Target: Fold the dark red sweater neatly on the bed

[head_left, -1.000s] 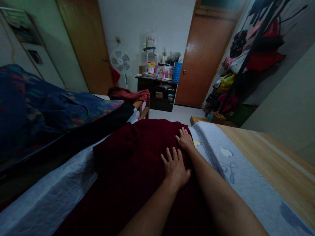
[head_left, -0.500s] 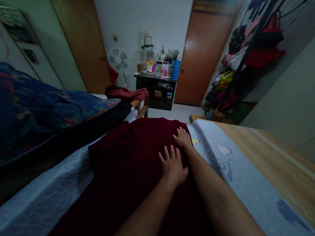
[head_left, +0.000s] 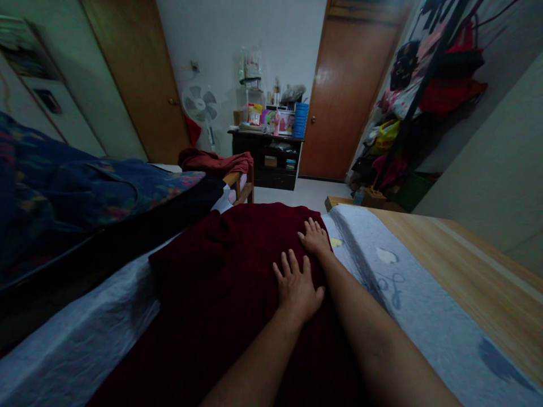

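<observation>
Head view: hands on dark red cloth. Nearest, the cloth (head_left: 237, 316) fills the lower middle, lying over a pale sheet (head_left: 428, 316) that shows on both sides. Upon it the left hand (head_left: 299, 291) rests palm down, fingers spread, thumb out toward the right; it grips nothing. Somewhat farther, the right hand (head_left: 314, 236) lies likewise flat, fingers slightly parted, close to the cloth's right edge and far corner. How hard either presses cannot be told. For flattening, broad, even palm contact appears sound; fingertips digging in would probably drag new creases. Strokes would best run outward, one hand steadying the cloth while the other works. Soft folds remain at the far left, beyond both hands' present reach; these likely call for a separate pass, with a light pull at that edge. Right of the sheet, a wooden board (head_left: 458, 243); to the left, a blue bundle (head_left: 102, 181). Farther, a red throw (head_left: 218, 163); beyond it, a cabinet (head_left: 275, 180) and a fan (head_left: 201, 104) by the wall.
</observation>
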Motion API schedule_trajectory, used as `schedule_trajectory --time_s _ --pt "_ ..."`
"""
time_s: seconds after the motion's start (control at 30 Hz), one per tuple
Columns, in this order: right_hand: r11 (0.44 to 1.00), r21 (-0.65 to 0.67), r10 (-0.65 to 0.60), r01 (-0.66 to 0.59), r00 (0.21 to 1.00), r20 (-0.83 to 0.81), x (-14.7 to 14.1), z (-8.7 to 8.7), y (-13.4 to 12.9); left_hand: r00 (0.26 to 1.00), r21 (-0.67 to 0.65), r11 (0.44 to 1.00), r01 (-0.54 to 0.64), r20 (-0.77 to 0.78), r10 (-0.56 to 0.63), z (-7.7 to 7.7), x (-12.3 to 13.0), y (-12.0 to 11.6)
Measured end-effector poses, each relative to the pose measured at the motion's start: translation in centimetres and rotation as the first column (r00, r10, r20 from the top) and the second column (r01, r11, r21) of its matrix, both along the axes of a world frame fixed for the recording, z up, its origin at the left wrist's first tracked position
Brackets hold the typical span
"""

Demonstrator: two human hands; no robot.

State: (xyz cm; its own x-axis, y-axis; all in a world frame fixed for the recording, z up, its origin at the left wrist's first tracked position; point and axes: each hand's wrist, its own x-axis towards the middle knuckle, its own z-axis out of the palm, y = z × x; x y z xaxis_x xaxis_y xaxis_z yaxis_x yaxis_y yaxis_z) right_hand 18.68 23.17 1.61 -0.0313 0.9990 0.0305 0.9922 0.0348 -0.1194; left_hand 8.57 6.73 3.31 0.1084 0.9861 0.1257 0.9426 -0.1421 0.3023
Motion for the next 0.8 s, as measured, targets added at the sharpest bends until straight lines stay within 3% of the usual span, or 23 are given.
schedule_trajectory --time_s 0.23,0.4,0.53,0.67,0.8 --pt "0.998 -0.061 0.025 -0.026 0.999 -0.022 0.3 0.5 0.3 0.999 0.078 0.996 -0.052 -0.005 0.053 0.0 -0.5 0.5" --pt "0.989 -0.138 0.038 -0.044 0.998 -0.044 0.8 3.0 1.6 0.999 0.122 0.991 -0.049 0.012 0.048 1.0 -1.7 1.3" --pt "0.998 -0.069 0.006 -0.01 0.998 -0.059 -0.3 4.5 2.3 0.999 0.128 0.991 -0.037 0.0 0.037 0.3 -2.0 1.8" --pt "0.999 0.037 0.014 -0.011 0.996 -0.087 -1.8 3.1 1.6 0.999 0.072 0.996 -0.047 -0.02 0.049 -1.0 -1.7 2.2" --pt "0.998 0.066 0.03 -0.025 0.997 -0.074 -2.2 0.7 0.8 0.997 0.013 0.998 -0.066 -0.034 0.067 -1.1 -1.6 2.3"
